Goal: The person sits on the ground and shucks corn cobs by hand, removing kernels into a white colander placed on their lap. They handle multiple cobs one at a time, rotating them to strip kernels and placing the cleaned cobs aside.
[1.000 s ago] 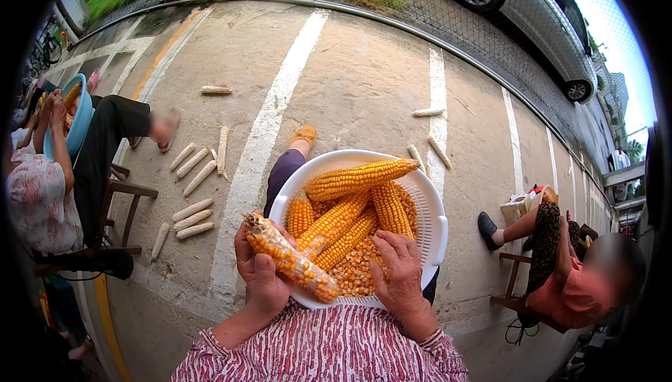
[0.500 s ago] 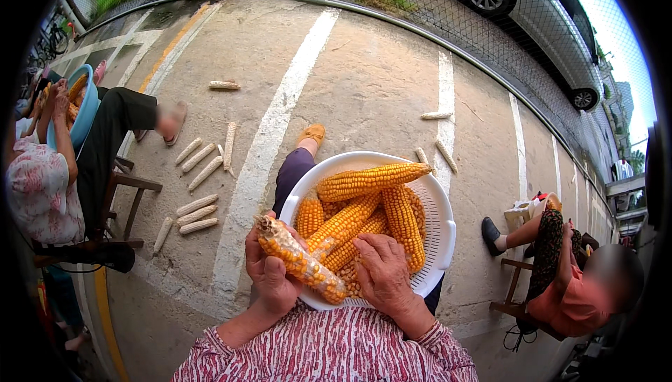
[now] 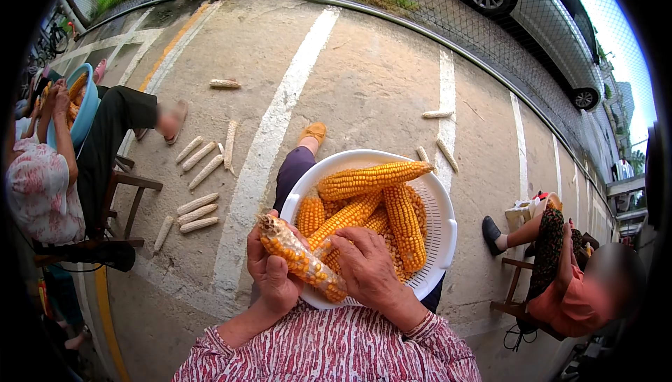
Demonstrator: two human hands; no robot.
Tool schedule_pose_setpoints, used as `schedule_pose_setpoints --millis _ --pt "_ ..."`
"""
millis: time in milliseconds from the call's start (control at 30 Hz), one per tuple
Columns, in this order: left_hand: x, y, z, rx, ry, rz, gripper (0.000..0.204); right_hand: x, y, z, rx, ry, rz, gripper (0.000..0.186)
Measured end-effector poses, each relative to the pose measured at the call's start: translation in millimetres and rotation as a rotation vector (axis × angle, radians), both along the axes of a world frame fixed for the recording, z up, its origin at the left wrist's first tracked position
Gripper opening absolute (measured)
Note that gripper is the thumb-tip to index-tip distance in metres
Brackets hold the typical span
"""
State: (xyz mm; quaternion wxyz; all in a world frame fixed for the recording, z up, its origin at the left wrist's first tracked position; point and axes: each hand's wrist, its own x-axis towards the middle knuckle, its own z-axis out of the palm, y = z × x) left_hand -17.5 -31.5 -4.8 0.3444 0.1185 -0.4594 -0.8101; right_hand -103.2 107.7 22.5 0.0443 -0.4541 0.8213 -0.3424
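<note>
My left hand (image 3: 275, 273) is closed round a partly stripped corn cob (image 3: 301, 256), tilted over the basin's near left rim. Some yellow kernels remain on it among pale bare patches. My right hand (image 3: 367, 266) is beside this cob with its fingers curled together. A greyish strip shows at its fingertips; whether it is held or part of a cob I cannot tell. Under my hands, a white slotted plastic basin (image 3: 442, 231) rests on my lap. It holds several whole yellow corn cobs (image 3: 374, 179) over loose kernels (image 3: 418, 207).
Stripped white cobs (image 3: 198, 210) lie on the concrete to the left, and others (image 3: 446, 154) lie beyond the basin. A seated person (image 3: 52, 193) at left has a blue basin (image 3: 85, 112). Another person (image 3: 570, 291) sits at right. A chain-link fence (image 3: 420, 29) runs behind.
My right hand has moved up and left from the kernels to the side of the held cob. The left hand keeps its hold on the cob, almost unmoved.
</note>
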Motion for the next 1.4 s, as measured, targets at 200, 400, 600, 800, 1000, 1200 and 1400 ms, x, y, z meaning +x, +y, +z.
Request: schedule_pose_setpoints --millis 200,400,600,800,1000,1200,1400 --pt "-0.5 1.8 2.5 0.012 -0.01 -0.008 0.068 8.8 22.1 -15.0 -0.064 -0.032 -0.003 0.028" --pt "-0.2 -0.2 2.6 -0.004 -0.008 -0.05 0.066 13.9 27.8 -17.3 -0.096 -0.073 -0.012 0.021" --pt "-0.5 0.1 1.0 -0.015 0.005 -0.056 0.064 16.5 31.0 -22.0 -0.09 -0.077 -0.041 0.019" --pt "-0.3 -0.4 1.2 -0.023 -0.002 -0.062 0.064 17.6 31.9 -24.6 -0.103 -0.085 -0.039 0.016" --pt "-0.9 0.5 1.1 -0.029 -0.01 -0.058 0.063 17.9 32.2 -27.1 -0.103 -0.094 -0.043 0.016" --pt "-1.3 0.8 0.9 -0.018 -0.005 -0.069 0.063 18.3 32.8 -28.4 -0.111 -0.115 -0.029 0.017" --pt "-0.9 0.6 1.4 -0.007 -0.009 -0.071 0.065 15.8 28.7 -21.7 -0.142 -0.092 -0.079 0.02"
